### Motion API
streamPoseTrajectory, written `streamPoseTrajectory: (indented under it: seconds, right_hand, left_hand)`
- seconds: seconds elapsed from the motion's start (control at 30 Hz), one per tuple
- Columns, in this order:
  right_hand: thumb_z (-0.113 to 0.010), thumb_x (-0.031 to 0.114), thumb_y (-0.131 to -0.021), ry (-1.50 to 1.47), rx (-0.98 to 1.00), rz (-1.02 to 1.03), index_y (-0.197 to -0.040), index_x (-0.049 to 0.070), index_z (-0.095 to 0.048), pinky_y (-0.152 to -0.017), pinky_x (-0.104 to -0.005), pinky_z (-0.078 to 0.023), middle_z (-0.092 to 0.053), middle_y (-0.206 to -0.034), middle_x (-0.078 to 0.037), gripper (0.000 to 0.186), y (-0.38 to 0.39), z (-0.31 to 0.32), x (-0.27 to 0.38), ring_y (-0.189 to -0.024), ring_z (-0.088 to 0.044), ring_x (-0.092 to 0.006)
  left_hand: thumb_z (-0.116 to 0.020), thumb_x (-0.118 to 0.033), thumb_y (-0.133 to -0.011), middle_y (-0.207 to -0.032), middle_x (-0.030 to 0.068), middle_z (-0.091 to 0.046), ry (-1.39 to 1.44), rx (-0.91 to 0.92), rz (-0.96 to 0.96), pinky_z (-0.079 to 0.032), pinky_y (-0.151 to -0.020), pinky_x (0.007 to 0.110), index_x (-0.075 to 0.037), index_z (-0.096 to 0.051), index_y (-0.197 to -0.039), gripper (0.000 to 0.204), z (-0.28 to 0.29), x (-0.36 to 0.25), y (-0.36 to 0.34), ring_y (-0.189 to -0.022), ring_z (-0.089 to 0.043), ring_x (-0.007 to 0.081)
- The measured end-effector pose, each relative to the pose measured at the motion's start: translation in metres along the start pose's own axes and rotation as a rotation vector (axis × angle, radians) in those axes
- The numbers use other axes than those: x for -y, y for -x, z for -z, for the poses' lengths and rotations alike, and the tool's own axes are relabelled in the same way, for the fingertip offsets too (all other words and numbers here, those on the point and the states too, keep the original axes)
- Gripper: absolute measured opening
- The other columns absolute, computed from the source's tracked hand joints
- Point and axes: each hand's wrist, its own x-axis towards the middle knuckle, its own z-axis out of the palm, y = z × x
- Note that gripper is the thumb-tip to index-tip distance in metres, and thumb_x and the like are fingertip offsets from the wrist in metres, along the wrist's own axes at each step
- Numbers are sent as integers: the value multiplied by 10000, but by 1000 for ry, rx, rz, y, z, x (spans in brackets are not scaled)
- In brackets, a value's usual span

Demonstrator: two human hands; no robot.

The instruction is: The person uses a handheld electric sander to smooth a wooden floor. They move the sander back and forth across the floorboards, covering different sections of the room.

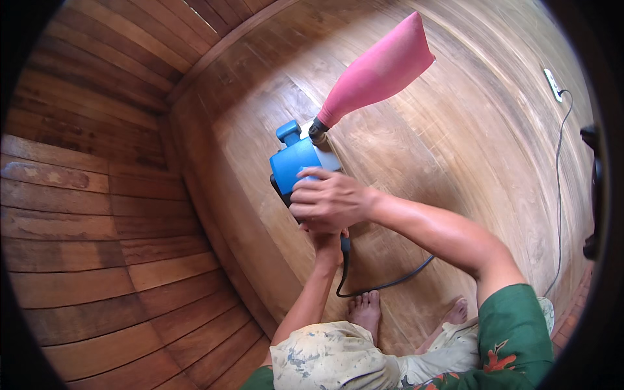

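Observation:
A blue belt sander (296, 162) with a front knob and a pale side sits on the wooden boards ahead of me. From its black outlet stretches a puffed-out pink dust bag (380, 68), toward the far right. My left hand (327, 239) is closed around the sander's rear handle, most of its fingers hidden beneath my right hand. My right hand (331, 198) crosses over it, fingers spread and laid across the back of the blue body, slightly blurred. A dark power cord (390, 284) leaves the handle's end and loops to the right.
Plank walling (71, 214) rises close on the left, meeting a wooden ledge (221, 253). A white power strip (552, 84) lies at the far right, with a thin cable (558, 169) running from it back toward me. My bare feet (365, 312) are just behind the cord.

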Motion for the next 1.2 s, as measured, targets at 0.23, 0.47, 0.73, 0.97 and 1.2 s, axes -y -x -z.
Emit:
streamPoseTrajectory:
  seconds: [0.23,0.47,0.73,0.97,1.2]
  right_hand:
    - [-704,238,-948,156,-321,-750,-1259,75,-674,-1041,-491,-496,-675,-1272,-157,353,138,21,20,-1199,-640,-353]
    - [-634,265,-1014,709,-198,-1508,-1486,101,-549,-1247,-502,-298,-506,-1558,-155,507,334,2,49,-1494,-424,-341]
    - [-624,308,-1012,806,-216,-1409,-1513,139,-537,-1284,-530,-233,-447,-1619,-109,536,424,-28,112,-1553,-346,-302]
    - [-606,295,-1010,831,-267,-1406,-1559,144,-504,-1291,-548,-202,-411,-1657,-112,579,502,-59,176,-1578,-311,-307]
    - [-576,319,-1017,819,-139,-1456,-1584,144,-469,-1299,-565,-171,-350,-1691,-123,603,488,-46,176,-1598,-261,-314]
  left_hand:
    - [-778,-90,-945,-808,-1,-582,-83,-48,-142,-494,-564,268,-45,-605,-1164,283,-23,-13,8,-623,-593,110]
    - [-741,-78,-962,-897,-11,-615,-246,-156,-349,-493,-764,268,-60,-627,-1051,146,-2,41,-21,-827,-614,102]
    - [-722,-93,-965,-759,23,-611,-193,-216,-609,-484,-681,312,-67,-635,-966,90,-3,67,-88,-682,-596,142]
    - [-751,-132,-938,-767,24,-632,-203,-286,-785,-492,-626,326,-44,-661,-938,126,3,81,-132,-657,-588,137]
    - [-839,-177,-905,-749,38,-624,-220,-246,-603,-520,-581,345,-52,-646,-853,236,38,29,-194,-600,-584,161]
